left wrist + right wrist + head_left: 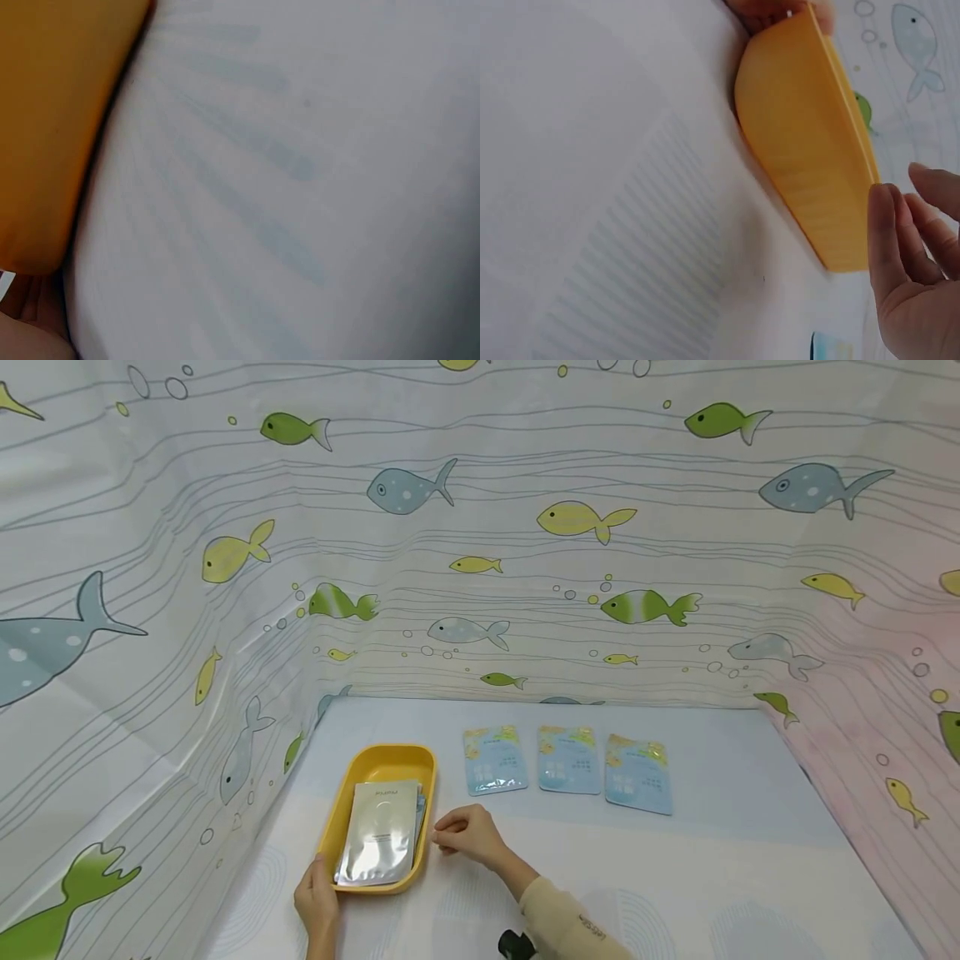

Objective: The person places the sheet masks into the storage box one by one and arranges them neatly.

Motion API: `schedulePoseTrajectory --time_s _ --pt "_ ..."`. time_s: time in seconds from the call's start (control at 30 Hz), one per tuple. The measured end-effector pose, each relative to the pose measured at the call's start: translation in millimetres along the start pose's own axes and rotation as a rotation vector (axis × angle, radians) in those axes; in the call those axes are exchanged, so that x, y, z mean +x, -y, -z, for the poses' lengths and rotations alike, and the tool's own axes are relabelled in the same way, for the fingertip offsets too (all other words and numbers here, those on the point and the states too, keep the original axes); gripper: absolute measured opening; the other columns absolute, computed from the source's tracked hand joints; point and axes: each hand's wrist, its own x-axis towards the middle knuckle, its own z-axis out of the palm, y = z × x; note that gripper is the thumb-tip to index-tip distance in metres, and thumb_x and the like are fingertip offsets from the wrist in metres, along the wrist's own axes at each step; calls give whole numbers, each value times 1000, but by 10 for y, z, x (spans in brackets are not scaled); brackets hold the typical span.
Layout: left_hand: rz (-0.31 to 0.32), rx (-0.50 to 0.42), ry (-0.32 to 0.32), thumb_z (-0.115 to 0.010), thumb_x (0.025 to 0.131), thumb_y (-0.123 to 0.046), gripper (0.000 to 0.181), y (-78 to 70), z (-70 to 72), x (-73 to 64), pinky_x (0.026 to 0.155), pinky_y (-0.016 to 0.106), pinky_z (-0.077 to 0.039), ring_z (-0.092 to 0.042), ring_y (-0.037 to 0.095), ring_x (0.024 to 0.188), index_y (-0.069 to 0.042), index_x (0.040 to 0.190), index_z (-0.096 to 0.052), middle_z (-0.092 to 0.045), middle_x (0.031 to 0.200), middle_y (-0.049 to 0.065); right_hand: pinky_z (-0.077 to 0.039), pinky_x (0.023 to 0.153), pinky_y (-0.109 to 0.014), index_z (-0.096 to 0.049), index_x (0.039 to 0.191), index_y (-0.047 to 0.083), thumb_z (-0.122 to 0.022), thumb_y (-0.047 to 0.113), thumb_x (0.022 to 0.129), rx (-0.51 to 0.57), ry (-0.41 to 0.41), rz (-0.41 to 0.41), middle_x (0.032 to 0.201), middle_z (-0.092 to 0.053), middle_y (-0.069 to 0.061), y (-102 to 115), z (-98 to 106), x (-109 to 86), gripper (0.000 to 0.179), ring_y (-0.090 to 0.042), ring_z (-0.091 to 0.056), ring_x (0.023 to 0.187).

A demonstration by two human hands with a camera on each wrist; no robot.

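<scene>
A yellow tray (429,852) stands on the left part of the table, holding a silver sachet (382,835) that lies over a blue one (420,806). My left hand (317,897) grips the tray's near left corner, thumb at the rim; in the right wrist view its fingers (769,11) show at the tray's far end. Beside the tray's right wall is my right hand (472,837), with nothing in it. Its fingers (883,232) are slightly bent near the rim, the thumb apart from them.
Three light blue sachets, the left (495,760), middle (568,760) and right (637,774), lie in a row at the back of the table (720,860). A fish-patterned sheet (525,568) walls the back and sides. Something black (516,945) shows by the right sleeve.
</scene>
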Motion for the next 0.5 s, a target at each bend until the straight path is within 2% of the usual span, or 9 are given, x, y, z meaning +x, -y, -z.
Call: schedulePoseTrajectory --time_s 0.07,0.17,0.23,0.37,0.5 --pt "2 2 5 -47 95 -21 42 5 6 3 65 17 -30 -38 2 65 14 75 -58 -43 57 -25 -55 61 -36 -70 89 -3 -71 8 82 -36 -10 -1 78 -69 -15 6 88 -4 14 -34 -66 71" --pt "6 4 7 -47 95 -21 44 14 7 6 64 18 -30 -37 2 64 12 68 -55 -43 55 -22 -55 65 -36 -71 90 1 -71 17 84 -82 -32 -1 83 -69 -9 -18 212 -2 17 -30 -65 74" --pt "8 5 6 -47 95 -22 45 12 5 5 63 20 -29 -36 3 63 7 61 -51 -40 53 -18 -54 66 -34 -71 92 2 -71 20 84 -120 -48 0 86 -69 -7 -6 288 -13 19 -22 -64 74" --pt "11 -8 5 -47 95 -22 47 5 1 3 60 22 -26 -33 4 59 -2 53 -43 -33 49 -13 -52 64 -26 -69 95 -3 -69 14 85 -133 -68 27 91 -69 -13 120 427 -93 20 -17 -63 75" --pt "11 -8 3 -48 95 -22 47 4 1 -4 59 23 -25 -32 4 58 -6 51 -42 -31 48 -12 -53 64 -26 -67 98 -8 -68 8 85 -111 -79 57 94 -67 -21 231 568 -175 20 -18 -64 77"
